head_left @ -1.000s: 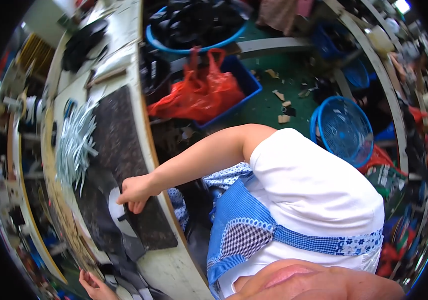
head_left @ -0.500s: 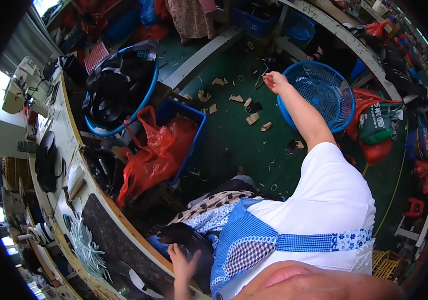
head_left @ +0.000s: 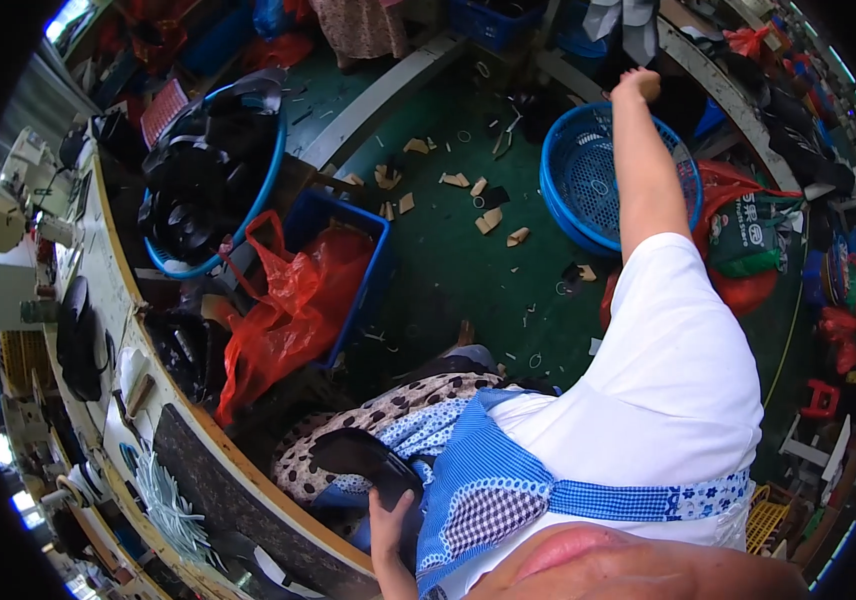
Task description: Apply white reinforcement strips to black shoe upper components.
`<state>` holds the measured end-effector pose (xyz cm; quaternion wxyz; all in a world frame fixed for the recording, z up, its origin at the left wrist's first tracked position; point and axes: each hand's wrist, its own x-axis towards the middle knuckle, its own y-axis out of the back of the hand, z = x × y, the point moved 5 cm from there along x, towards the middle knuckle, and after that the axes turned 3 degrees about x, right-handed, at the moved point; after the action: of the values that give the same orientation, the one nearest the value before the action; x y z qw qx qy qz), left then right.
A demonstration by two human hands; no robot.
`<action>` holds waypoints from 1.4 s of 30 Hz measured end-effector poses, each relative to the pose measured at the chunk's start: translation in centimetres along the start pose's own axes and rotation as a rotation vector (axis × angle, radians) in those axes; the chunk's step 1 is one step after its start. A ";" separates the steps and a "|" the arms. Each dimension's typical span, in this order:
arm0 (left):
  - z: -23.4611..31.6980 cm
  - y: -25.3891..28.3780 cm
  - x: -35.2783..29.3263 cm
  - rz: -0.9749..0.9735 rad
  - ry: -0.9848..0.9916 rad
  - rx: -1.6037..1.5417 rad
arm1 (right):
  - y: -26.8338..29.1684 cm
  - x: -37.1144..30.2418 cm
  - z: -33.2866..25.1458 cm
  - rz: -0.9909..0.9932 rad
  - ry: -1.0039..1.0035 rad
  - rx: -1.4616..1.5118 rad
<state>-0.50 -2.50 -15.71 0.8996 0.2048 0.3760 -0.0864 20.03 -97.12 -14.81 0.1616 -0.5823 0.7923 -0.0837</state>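
My left hand [head_left: 388, 518] is low in the view, close to my apron. Its fingers are closed on a dark, smooth black piece [head_left: 360, 455], which lies over my spotted cloth-covered lap [head_left: 300, 445]. My right arm reaches far out over a blue round plastic basket [head_left: 578, 165] on the floor. At the far side of its rim my right hand [head_left: 637, 86] has curled fingers; what they hold, if anything, is hidden. Just beyond that hand are several grey pointed pieces [head_left: 638, 38]; whether it touches them I cannot tell.
On the left stands a blue crate [head_left: 380, 240] with a red plastic bag [head_left: 298, 285]. Behind it sits a blue tub of black pieces [head_left: 210, 170]. The workbench edge [head_left: 238, 440] curves along my left side. Tan scraps [head_left: 489, 220] litter the green floor.
My right hand has moved right and farther away, across the basket. Grey pieces now show beyond it. My left hand has closed on the black piece, having been spread beside it.
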 end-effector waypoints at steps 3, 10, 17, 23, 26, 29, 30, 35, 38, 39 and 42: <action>1.5 -0.1 -0.7 -0.037 0.104 -0.037 | 5.4 -1.7 -6.2 0.193 -0.026 -0.034; 4.9 -0.5 -0.3 -0.156 0.181 0.164 | -11.0 14.0 -9.2 -0.850 -0.231 -0.137; 2.6 -0.7 -0.5 -0.087 0.200 0.114 | -13.6 10.6 -5.0 -0.879 0.048 -0.054; 1.7 -0.7 -2.8 0.028 0.125 0.041 | -12.3 -7.2 9.1 -1.293 -0.558 0.043; 6.3 -1.5 -6.0 0.344 0.001 0.622 | -11.7 -32.5 5.9 -1.746 -0.553 -0.163; 10.2 -3.4 -6.5 0.615 -0.400 0.832 | -13.8 -44.1 4.9 -2.232 -0.316 -0.222; 8.7 -4.1 -7.4 0.646 -0.423 0.703 | -13.0 -50.7 3.5 -2.285 -0.478 -0.275; 1.8 -7.8 -8.3 0.657 -0.486 0.366 | -4.7 -80.4 -4.9 -2.802 -0.385 -0.116; 1.2 -8.6 -9.3 0.750 -0.458 0.252 | 7.8 -95.9 -15.7 -3.247 0.190 0.061; 1.4 -8.7 -9.9 0.762 -0.431 0.205 | 14.7 -99.4 -21.5 -3.410 0.526 0.282; 2.3 -7.0 -13.7 0.949 -0.559 0.205 | 32.3 -104.6 -32.4 -4.080 0.176 0.370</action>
<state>-10.82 -9.83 -6.59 0.8808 0.4071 -0.0205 0.2410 7.81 10.39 21.63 0.1319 0.4147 0.8802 0.1897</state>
